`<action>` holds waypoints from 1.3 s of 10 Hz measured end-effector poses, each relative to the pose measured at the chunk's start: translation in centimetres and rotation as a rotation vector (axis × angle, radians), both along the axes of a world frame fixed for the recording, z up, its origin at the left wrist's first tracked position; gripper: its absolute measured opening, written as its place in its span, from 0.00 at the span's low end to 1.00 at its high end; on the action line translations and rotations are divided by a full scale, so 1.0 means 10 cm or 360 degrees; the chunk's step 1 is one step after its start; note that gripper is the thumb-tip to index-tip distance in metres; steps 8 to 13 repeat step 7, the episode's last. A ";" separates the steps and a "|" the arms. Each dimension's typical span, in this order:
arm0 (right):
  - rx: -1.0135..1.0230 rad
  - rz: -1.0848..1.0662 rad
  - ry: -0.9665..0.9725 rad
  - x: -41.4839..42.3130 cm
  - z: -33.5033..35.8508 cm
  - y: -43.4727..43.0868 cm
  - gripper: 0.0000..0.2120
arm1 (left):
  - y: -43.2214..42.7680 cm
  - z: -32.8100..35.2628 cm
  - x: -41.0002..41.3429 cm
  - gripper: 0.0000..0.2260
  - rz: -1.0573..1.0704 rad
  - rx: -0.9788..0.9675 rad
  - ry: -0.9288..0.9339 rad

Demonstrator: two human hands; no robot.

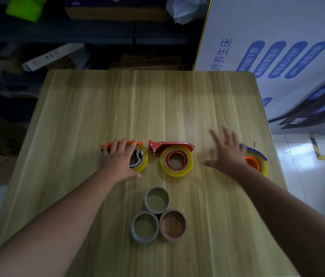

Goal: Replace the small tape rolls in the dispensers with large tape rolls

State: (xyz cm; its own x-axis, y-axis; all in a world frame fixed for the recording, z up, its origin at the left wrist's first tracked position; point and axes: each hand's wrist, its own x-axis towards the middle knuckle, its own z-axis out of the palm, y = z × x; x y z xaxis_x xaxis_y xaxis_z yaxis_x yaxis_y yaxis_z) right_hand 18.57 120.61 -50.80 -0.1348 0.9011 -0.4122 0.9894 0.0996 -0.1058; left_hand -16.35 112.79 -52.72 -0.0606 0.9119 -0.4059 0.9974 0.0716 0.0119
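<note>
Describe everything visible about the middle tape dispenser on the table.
The middle dispenser has a red, metal-looking body with a cutter end pointing left. It lies on its side on the wooden table and holds a thick roll of yellowish clear tape on an orange-red hub. It sits between two other dispensers, apart from both. Neither hand touches it: the left hand rests on its left neighbour, and the right hand hovers spread to its right.

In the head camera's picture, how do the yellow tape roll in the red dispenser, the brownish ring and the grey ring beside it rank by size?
1. Yellow tape roll in the red dispenser: largest.
2. Brownish ring and grey ring: alike; both lie nearer the camera, so no ranking.
</note>
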 end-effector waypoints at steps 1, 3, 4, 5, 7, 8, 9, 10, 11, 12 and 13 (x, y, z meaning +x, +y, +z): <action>-0.0122 -0.0313 -0.0111 0.60 -0.10 -0.09 0.60 | 0.01 0.01 0.07 0.57 0.0002 0.0006 -0.0003; 0.0045 -0.0270 -0.0181 0.75 -0.27 -0.18 0.51 | -0.08 -0.06 0.17 0.55 0.0002 0.0006 0.0022; 0.0044 -0.0080 -0.0207 0.73 -0.29 -0.22 0.51 | -0.12 -0.07 0.22 0.54 0.0048 0.0016 0.0004; 0.0047 0.0115 -0.0225 0.58 -0.25 -0.24 0.52 | -0.17 -0.04 0.30 0.52 0.0062 0.0031 -0.0018; -0.0011 0.0138 -0.0101 0.32 -0.09 -0.28 0.50 | -0.22 0.22 0.35 0.51 0.0091 0.0099 -0.0040; -0.0011 0.0138 -0.0101 0.32 -0.09 -0.28 0.50 | -0.22 0.22 0.35 0.51 0.0091 0.0099 -0.0040; -0.0011 0.0138 -0.0101 0.32 -0.09 -0.28 0.50 | -0.22 0.22 0.35 0.51 0.0091 0.0099 -0.0040; -0.0011 0.0138 -0.0101 0.32 -0.09 -0.28 0.50 | -0.22 0.22 0.35 0.51 0.0091 0.0099 -0.0040; -0.0011 0.0138 -0.0101 0.32 -0.09 -0.28 0.50 | -0.22 0.22 0.35 0.51 0.0091 0.0099 -0.0040; -0.0011 0.0138 -0.0101 0.32 -0.09 -0.28 0.50 | -0.22 0.22 0.35 0.51 0.0091 0.0099 -0.0040; -0.0011 0.0138 -0.0101 0.32 -0.09 -0.28 0.50 | -0.22 0.22 0.35 0.51 0.0091 0.0099 -0.0040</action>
